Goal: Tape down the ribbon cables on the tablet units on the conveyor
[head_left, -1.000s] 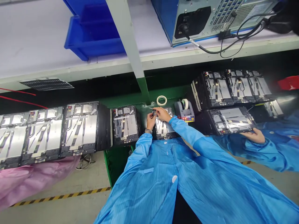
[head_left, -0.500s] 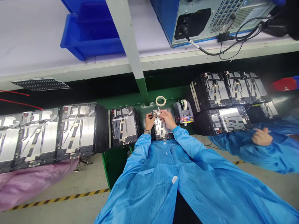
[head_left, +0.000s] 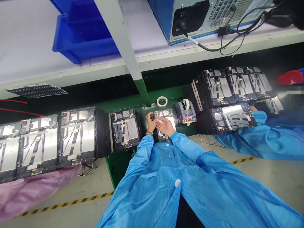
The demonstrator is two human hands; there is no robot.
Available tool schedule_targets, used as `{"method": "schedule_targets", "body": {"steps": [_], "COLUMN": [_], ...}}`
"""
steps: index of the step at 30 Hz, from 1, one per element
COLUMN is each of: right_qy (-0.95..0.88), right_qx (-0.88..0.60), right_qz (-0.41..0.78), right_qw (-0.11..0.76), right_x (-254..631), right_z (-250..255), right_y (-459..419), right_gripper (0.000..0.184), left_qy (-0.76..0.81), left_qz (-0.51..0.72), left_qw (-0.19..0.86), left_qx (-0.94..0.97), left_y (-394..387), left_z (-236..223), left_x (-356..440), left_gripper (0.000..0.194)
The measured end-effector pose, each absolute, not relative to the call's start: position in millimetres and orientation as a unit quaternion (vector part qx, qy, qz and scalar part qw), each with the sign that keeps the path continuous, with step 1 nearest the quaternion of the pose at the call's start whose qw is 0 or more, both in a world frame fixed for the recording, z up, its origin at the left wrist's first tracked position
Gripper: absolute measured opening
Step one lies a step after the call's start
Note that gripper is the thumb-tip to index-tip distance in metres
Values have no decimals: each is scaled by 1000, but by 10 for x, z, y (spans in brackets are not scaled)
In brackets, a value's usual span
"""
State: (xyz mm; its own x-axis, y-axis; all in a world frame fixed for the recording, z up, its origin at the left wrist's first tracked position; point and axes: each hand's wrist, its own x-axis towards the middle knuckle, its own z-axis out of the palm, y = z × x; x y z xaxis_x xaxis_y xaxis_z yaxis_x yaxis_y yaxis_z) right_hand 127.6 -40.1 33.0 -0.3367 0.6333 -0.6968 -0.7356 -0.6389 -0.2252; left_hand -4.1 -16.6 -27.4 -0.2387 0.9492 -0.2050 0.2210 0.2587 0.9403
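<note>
My left hand is at the upper left edge of a flat electronic device, its index finger and thumb curved and apart. Over the device's middle, my right hand is turned partly palm up, fingers loosely apart, their tips meeting the left thumb. Nothing shows clearly in either hand. The device has silver panels and a black frame, and my hands cover much of it. Behind it lies a roll of pale tape. A grey tape dispenser holding another roll stands to its right.
To the left are a stack of similar devices and further stacks. More stacks stand at the right, where a co-worker's blue sleeve reaches in. A post rises behind; a shelf holds a blue bin and a computer case.
My right hand has rolled palm upward and shifted left against my left thumb. The pale strip at its fingertips no longer shows. The co-worker's arm at the right has moved behind a stack.
</note>
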Motion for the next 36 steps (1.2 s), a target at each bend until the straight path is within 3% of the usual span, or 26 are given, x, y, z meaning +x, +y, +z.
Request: {"method": "schedule_targets", "body": {"steps": [16,28,32,34,36], "right_qy": [84,-79,-202,-378,-577], "right_qx": [-412,-541,-600,-628,-621], "right_qz": [803,777,697,591,450], "right_qw": [421,311,338,338,282], "right_x": [1250,1292,1331,1389,1455], "right_z": [302,267,264,276,285], "right_y": [-360,-333,-440,-416,-341], "right_gripper": [30,19,24,31,36], "left_qy": [641,648,649,648,648], "left_qz": [359,345,350,350,349], "left_qw": [394,406,412,408,406], "left_qx": [552,544,536,540,542], "left_y": [-130,-118,-119,-121,-125], "left_z": [-198,-136,-138,-148,-166], "left_x": [-85,-113,-105,-104,-109], "left_gripper": [22,21,20,20,20]}}
